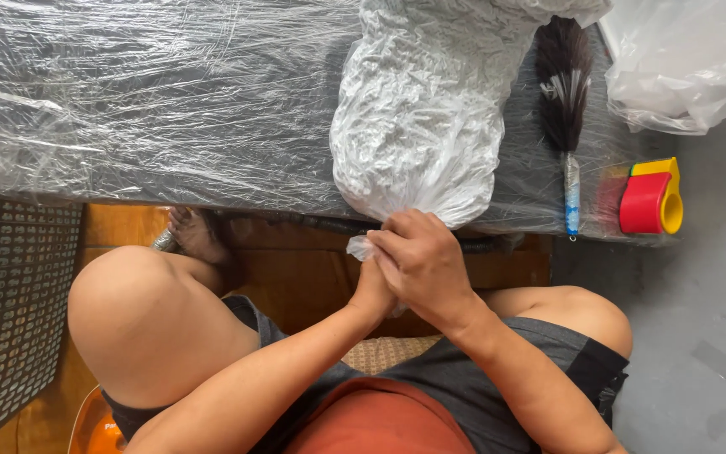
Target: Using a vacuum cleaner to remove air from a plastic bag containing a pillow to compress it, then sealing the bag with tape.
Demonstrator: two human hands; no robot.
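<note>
At the centre of the frame, the neck of the white plastic bag (418,118) is gripped by the right hand (424,265), closed over the left hand (373,290), also clenched. The gathered neck is best held tight and twisted close to the contents, so nothing loosens.

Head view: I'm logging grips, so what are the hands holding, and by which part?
Both hands, left hand and right hand, grip the white plastic bag by its gathered neck at the table edge.

Dark table (128,101) w/ clear plastic wrap, grey floor (699,336) at right, perforated black panel (10,294) at left.
</note>
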